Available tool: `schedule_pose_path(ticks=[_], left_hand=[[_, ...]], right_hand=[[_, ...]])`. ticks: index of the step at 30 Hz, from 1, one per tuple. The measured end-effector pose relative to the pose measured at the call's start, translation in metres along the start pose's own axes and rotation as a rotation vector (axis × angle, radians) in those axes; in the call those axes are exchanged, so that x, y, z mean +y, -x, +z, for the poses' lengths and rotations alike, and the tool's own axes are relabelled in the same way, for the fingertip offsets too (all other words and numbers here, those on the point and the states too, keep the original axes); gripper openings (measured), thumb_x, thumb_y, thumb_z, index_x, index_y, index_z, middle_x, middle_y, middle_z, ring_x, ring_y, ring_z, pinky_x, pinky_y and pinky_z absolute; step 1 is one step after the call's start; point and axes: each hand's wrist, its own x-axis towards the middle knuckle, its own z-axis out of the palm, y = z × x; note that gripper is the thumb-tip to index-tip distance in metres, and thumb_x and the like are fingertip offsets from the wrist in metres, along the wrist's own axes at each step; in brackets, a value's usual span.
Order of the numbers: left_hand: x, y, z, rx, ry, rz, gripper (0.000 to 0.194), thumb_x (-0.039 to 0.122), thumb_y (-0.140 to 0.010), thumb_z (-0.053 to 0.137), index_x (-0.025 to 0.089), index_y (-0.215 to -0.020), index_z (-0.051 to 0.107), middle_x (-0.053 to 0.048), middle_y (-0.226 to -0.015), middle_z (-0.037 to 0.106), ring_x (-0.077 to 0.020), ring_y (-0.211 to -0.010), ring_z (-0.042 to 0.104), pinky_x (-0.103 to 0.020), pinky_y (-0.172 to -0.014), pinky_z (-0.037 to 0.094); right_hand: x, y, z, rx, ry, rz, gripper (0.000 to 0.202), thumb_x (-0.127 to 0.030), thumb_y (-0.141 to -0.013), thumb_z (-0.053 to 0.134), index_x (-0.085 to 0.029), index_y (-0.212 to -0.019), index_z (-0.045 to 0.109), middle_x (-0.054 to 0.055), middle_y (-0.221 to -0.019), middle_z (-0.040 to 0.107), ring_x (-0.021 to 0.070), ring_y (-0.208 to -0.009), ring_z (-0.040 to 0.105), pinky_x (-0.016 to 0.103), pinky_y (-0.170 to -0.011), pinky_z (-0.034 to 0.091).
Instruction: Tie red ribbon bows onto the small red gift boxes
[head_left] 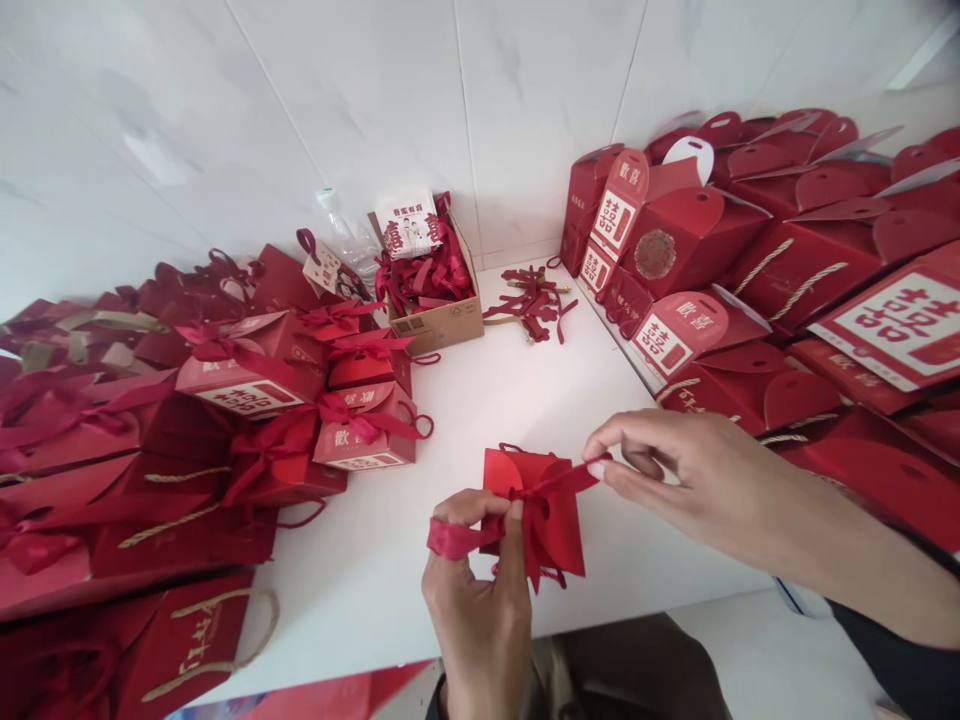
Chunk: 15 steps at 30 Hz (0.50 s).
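A small red gift box (564,530) stands on the white table in front of me, its rounded top flaps folded together. Over its top runs a dark red ribbon (551,490), looped and crossed at the middle. My left hand (480,590) pinches the ribbon close to the box top, and a loop of it passes around the index finger. Between thumb and fingertips, my right hand (660,465) holds the ribbon's other end, drawn out to the right of the box. Thin cord handles show at the box's far and near sides.
Boxes with tied ribbons (367,425) are stacked on the left. Untied red boxes (697,235) fill the right side. Near the wall stand a cardboard carton (442,325) of ribbons and a clear plastic bottle (341,225), beside a small pile of ribbon pieces (531,300).
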Motion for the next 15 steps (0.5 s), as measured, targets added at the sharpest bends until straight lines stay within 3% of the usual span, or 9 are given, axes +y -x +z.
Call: schedule_pose_path(ticks=[4,8,11,15], left_hand=[[-0.002,0.003,-0.005,-0.025,-0.015,0.071,0.007,0.019,-0.094,0.069,0.025,-0.092,0.067,-0.001,-0.091,0.067,-0.0165,-0.086,0.065,-0.024,-0.071,0.055],[-0.002,0.008,-0.004,-0.044,-0.024,0.046,0.007,0.019,-0.094,0.069,0.025,-0.093,0.066,0.0,-0.091,0.067,-0.0162,-0.085,0.065,-0.024,-0.071,0.054],[-0.002,0.011,-0.004,-0.043,-0.022,0.01,0.006,0.021,-0.095,0.069,0.025,-0.092,0.066,-0.001,-0.093,0.067,-0.017,-0.088,0.065,-0.026,-0.075,0.054],[-0.006,0.014,-0.007,-0.054,-0.033,0.008,0.007,0.021,-0.095,0.07,0.025,-0.091,0.065,-0.002,-0.094,0.066,-0.0178,-0.089,0.066,-0.028,-0.077,0.054]], right_hand=[[0.007,0.014,0.0,-0.01,-0.184,0.014,0.01,-0.038,-0.097,0.062,-0.029,-0.092,0.063,0.001,-0.09,0.066,0.0201,-0.079,0.062,0.032,-0.067,0.049],[0.015,0.016,0.003,-0.146,-0.52,0.186,0.016,-0.042,-0.099,0.058,-0.027,-0.092,0.06,-0.004,-0.073,0.05,0.0148,-0.063,0.048,0.026,-0.055,0.04],[0.022,0.014,0.003,-0.101,-0.545,0.256,0.018,-0.043,-0.097,0.061,-0.026,-0.091,0.06,-0.008,-0.062,0.034,0.012,-0.052,0.03,0.024,-0.046,0.026],[0.029,0.02,0.001,-0.106,-0.422,0.288,0.029,-0.053,-0.096,0.063,-0.026,-0.104,0.069,-0.009,-0.061,0.031,0.0117,-0.052,0.032,0.022,-0.046,0.031]])
